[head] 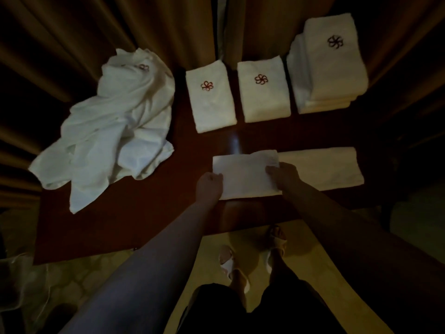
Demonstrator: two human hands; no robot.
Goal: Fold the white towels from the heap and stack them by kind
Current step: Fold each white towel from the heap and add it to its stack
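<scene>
A long white towel (pixel 317 168) lies across the near part of the dark table (pixel 134 222), its left end folded over into a flap (pixel 245 173). My left hand (pixel 209 185) grips the flap's left edge, and my right hand (pixel 284 175) pinches its right edge. A heap of unfolded white towels (pixel 113 138) lies at the left. At the back sit two folded towels with red flower logos, one at left (pixel 212 100) and one at right (pixel 263 89), and a taller stack (pixel 330 66) at the far right.
Brown curtains (pixel 72 44) hang behind the table. My feet in pale slippers (pixel 252 259) stand on a light floor below the table's near edge. A dim pale object (pixel 21 273) lies at the lower left.
</scene>
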